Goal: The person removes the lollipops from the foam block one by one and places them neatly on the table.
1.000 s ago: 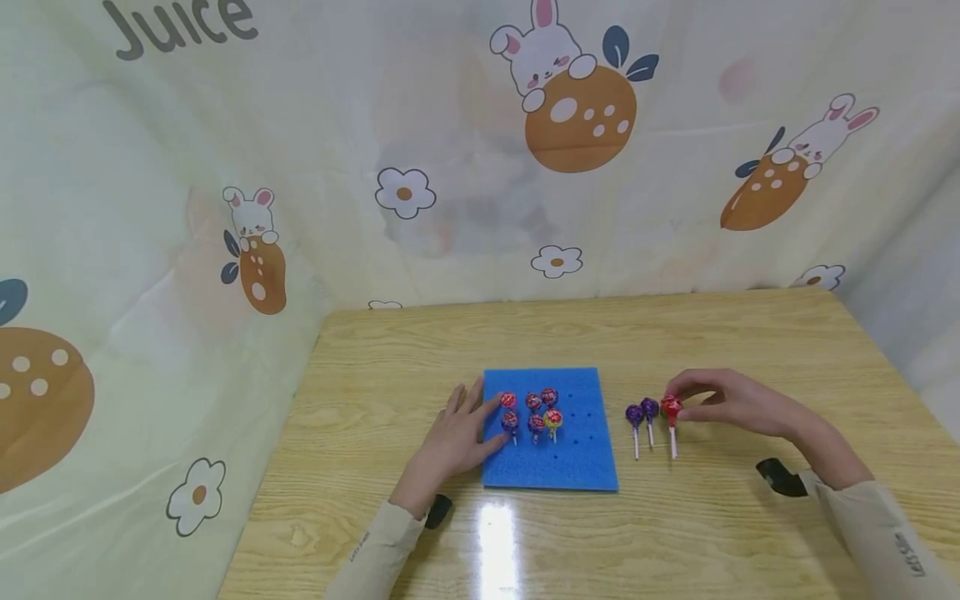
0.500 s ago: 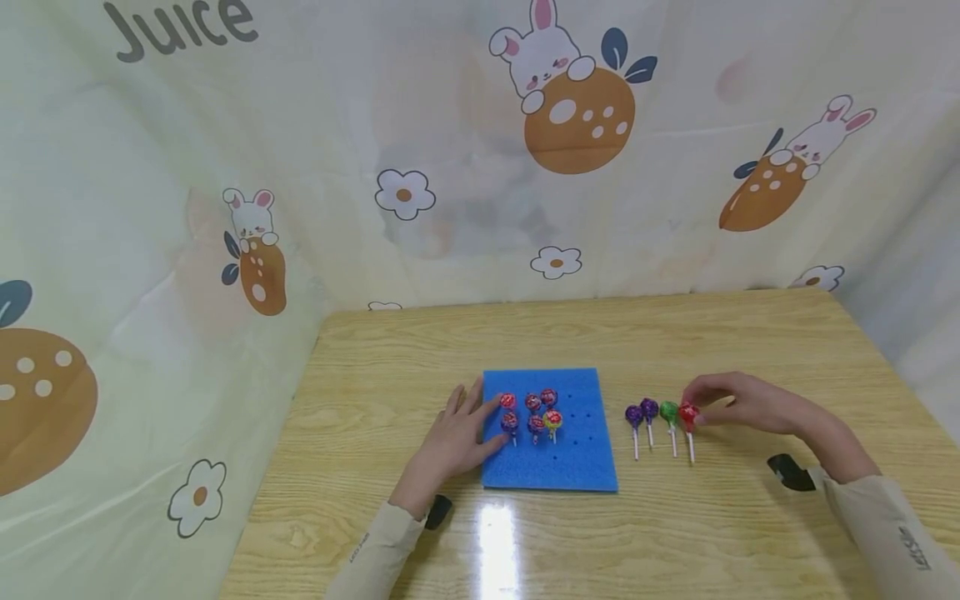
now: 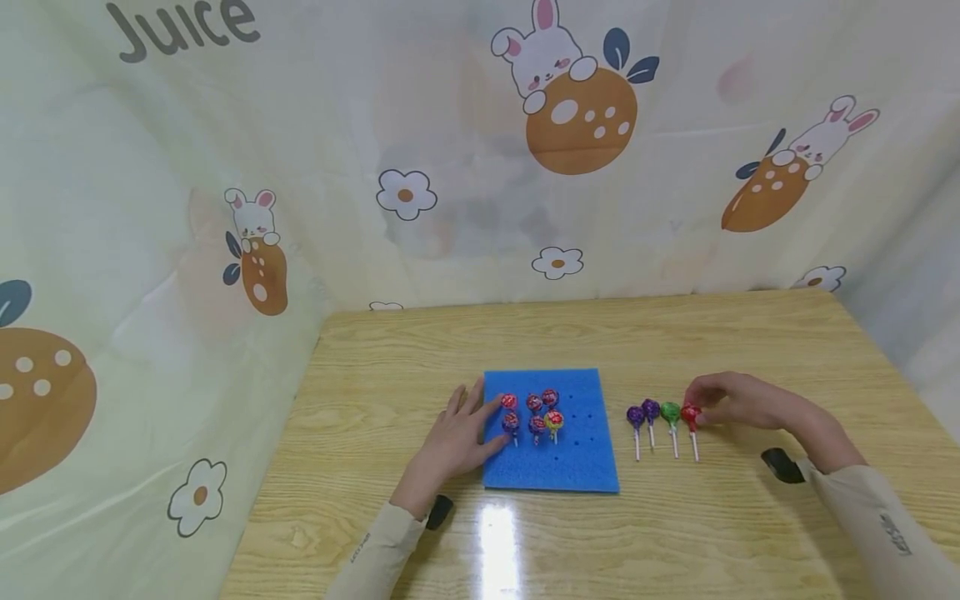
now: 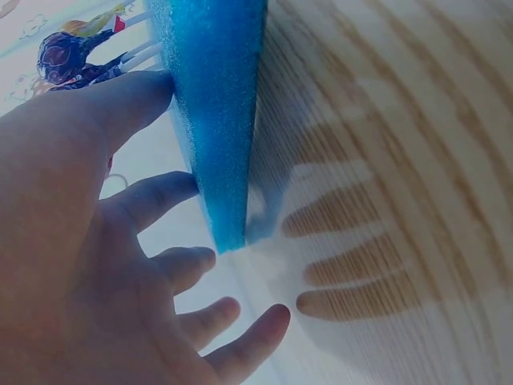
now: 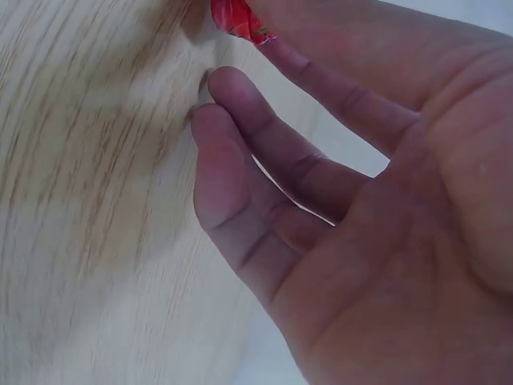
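Observation:
A blue foam board (image 3: 525,468) with small holes lies on the table, and several wrapped lollipops stand in it, among them a yellow one (image 3: 554,420) and a red one (image 3: 509,402). My left hand (image 3: 452,437) rests at the board's left edge; in the left wrist view its thumb and a fingertip touch the foam side (image 4: 212,120), fingers spread. To the right of the board, my right hand (image 3: 742,402) pinches the head of a red lollipop (image 3: 691,415) between thumb and index finger. Only part of its red wrapper (image 5: 236,18) shows in the right wrist view.
Left of the red lollipop, a green lollipop (image 3: 670,412) and two purple lollipops (image 3: 636,416) lie in a row on the wooden table (image 3: 675,533), sticks toward me. A printed curtain (image 3: 465,225) hangs behind the table and along its left side.
My right hand has shifted the red lollipop to the right, uncovering the green lollipop beside it. The left hand and the foam board have stayed in place.

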`<state>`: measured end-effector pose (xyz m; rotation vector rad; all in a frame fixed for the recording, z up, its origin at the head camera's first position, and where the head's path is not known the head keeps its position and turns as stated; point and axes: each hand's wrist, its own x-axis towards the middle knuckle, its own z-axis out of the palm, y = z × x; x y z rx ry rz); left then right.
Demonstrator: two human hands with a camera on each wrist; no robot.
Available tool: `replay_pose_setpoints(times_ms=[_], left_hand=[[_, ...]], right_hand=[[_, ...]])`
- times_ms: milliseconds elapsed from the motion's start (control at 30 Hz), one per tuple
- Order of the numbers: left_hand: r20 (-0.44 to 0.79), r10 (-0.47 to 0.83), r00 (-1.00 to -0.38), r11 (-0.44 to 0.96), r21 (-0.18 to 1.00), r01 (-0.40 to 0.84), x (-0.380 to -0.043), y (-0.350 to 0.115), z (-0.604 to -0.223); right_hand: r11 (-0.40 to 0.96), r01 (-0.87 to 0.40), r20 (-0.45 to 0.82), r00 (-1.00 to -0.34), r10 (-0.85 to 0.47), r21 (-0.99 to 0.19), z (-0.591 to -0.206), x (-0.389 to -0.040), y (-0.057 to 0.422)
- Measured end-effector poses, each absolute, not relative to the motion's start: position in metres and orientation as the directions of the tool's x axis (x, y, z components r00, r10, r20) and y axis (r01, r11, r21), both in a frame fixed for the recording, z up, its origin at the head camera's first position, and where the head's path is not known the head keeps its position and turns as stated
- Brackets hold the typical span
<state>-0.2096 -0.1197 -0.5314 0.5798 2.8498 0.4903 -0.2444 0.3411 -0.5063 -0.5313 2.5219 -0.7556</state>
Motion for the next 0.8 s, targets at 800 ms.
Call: replay_pose_setpoints(times_ms=[800], left_hand=[[-0.124,0.415,-0.901,0.867,0.354,0.351,-0.2087,-0.1193,-0.5281]], right_hand=[[0.763,-0.226,-0.283,-0.835,-0.472,-0.606,-0.4964,-0.2440,0.3392]])
